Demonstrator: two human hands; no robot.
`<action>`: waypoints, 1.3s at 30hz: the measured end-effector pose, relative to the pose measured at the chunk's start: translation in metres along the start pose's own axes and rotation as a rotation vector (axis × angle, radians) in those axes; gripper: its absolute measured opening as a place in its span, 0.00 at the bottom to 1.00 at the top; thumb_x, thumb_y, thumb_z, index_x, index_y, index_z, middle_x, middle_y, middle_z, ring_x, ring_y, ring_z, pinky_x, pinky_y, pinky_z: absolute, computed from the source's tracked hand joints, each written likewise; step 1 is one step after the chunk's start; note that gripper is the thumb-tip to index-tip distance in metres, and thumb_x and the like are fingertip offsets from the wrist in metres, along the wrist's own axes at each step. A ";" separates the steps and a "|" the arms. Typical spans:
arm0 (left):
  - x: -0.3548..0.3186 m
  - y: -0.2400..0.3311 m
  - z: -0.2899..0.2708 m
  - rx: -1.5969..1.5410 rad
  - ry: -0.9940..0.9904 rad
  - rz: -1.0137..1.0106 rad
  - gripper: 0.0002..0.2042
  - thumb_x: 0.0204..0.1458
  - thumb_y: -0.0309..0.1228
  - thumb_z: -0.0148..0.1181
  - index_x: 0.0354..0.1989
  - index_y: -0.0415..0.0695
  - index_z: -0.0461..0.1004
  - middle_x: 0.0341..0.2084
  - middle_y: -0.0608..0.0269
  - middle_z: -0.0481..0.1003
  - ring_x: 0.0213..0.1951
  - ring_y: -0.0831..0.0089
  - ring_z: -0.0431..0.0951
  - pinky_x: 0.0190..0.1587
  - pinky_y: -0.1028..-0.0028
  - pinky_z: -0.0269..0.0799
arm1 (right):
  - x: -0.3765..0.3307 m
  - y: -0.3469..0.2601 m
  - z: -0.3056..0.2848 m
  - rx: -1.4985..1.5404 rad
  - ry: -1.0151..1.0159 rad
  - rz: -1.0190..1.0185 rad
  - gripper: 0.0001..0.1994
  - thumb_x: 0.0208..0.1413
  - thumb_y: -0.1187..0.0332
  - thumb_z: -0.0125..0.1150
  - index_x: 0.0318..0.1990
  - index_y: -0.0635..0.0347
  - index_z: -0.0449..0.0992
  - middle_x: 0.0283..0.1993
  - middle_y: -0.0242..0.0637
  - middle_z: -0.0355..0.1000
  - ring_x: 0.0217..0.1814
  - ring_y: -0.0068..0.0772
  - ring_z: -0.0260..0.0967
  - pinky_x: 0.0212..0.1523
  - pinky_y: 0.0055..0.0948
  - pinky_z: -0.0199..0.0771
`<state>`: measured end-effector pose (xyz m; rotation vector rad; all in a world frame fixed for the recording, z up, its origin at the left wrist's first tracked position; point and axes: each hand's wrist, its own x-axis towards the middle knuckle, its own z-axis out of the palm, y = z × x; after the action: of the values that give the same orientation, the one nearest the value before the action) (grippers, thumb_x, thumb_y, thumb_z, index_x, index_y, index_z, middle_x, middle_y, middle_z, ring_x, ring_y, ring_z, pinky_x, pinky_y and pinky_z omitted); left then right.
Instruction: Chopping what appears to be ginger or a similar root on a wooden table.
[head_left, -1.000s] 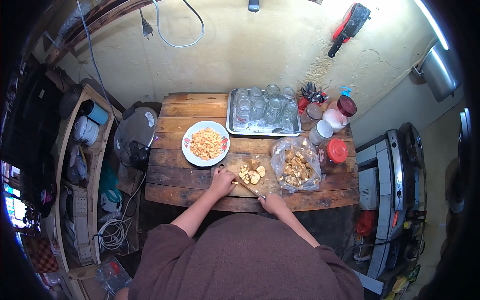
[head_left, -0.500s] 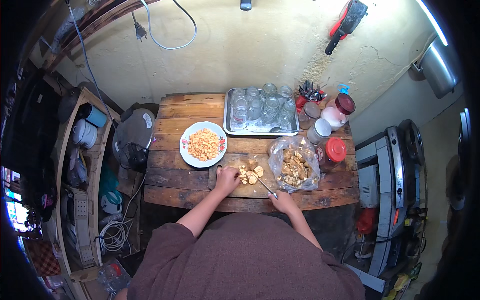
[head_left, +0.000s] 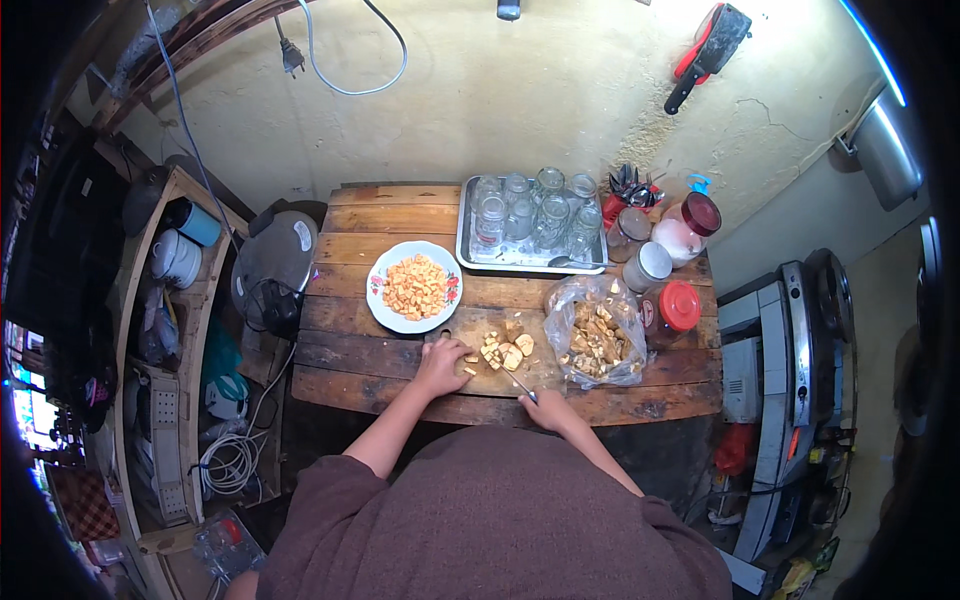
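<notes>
My right hand [head_left: 548, 409] is closed around the handle of a knife [head_left: 515, 381]. Its blade points up and left toward a small pile of yellowish-tan food pieces [head_left: 512, 356], some cut into cubes, others in thicker rounds. They lie on a wooden cutting board [head_left: 490, 385]. Over the board's left side rests my left hand [head_left: 440, 368], fingers loosely spread, a few small cut bits by its fingertips. Beyond it stands a white floral plate [head_left: 378, 309] heaped with orange-yellow cubes [head_left: 416, 287]. Right of the board, an open clear plastic bag [head_left: 598, 335] holds several browner pieces.
A metal tray [head_left: 530, 267] of upturned glass mugs sits at the table's back. Along the right stand a red-lidded jar [head_left: 675, 308], other jars and a red cutlery holder [head_left: 617, 205]. A cleaver [head_left: 712, 55] hangs on the wall; a shelf [head_left: 190, 330] flanks the left.
My left hand has shifted left, away from the pile. The right hand and knife have come a little left and nearer to me. The whole view has shifted slightly.
</notes>
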<state>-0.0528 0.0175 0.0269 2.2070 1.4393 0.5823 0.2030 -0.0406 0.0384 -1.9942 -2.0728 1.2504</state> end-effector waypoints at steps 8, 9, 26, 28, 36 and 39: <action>-0.003 -0.003 0.008 -0.109 -0.010 -0.049 0.09 0.39 0.31 0.64 0.32 0.49 0.76 0.31 0.66 0.73 0.41 0.67 0.72 0.45 0.66 0.61 | 0.003 -0.007 0.008 0.030 -0.155 -0.014 0.26 0.56 0.52 0.48 0.41 0.74 0.71 0.39 0.63 0.71 0.44 0.60 0.69 0.46 0.46 0.68; -0.004 -0.005 0.011 -0.087 0.020 -0.028 0.08 0.39 0.30 0.63 0.30 0.48 0.76 0.30 0.66 0.73 0.40 0.66 0.72 0.44 0.65 0.61 | 0.004 -0.004 0.008 0.026 -0.146 -0.017 0.26 0.57 0.51 0.48 0.41 0.74 0.71 0.39 0.63 0.71 0.44 0.60 0.69 0.46 0.46 0.68; 0.006 0.005 0.005 -0.180 0.026 -0.021 0.08 0.38 0.29 0.62 0.30 0.45 0.77 0.28 0.61 0.76 0.37 0.62 0.74 0.41 0.65 0.67 | 0.004 0.000 0.006 0.048 -0.099 0.006 0.25 0.57 0.52 0.48 0.41 0.74 0.70 0.38 0.64 0.71 0.45 0.60 0.69 0.47 0.46 0.67; 0.003 0.010 0.001 -0.115 0.002 0.021 0.14 0.37 0.29 0.63 0.36 0.45 0.75 0.29 0.58 0.75 0.38 0.61 0.74 0.41 0.65 0.68 | 0.006 0.002 0.012 0.035 -0.085 -0.008 0.24 0.57 0.53 0.48 0.40 0.73 0.70 0.37 0.63 0.71 0.43 0.60 0.69 0.44 0.45 0.67; -0.012 0.013 0.033 -0.181 0.215 -0.083 0.20 0.36 0.23 0.64 0.42 0.38 0.71 0.30 0.53 0.74 0.35 0.58 0.74 0.40 0.65 0.70 | 0.018 0.000 0.041 0.085 -0.162 -0.008 0.22 0.59 0.58 0.46 0.42 0.75 0.69 0.39 0.66 0.70 0.45 0.62 0.68 0.47 0.46 0.66; -0.013 0.014 0.035 -0.231 0.220 -0.150 0.20 0.36 0.22 0.63 0.43 0.36 0.70 0.31 0.51 0.73 0.35 0.58 0.74 0.40 0.65 0.71 | 0.023 0.001 0.049 0.104 -0.173 -0.023 0.22 0.59 0.58 0.45 0.44 0.75 0.68 0.41 0.67 0.69 0.46 0.63 0.68 0.48 0.47 0.65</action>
<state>-0.0282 -0.0043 0.0051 1.8856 1.5434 0.9125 0.1747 -0.0470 -0.0071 -1.8744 -2.0464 1.5430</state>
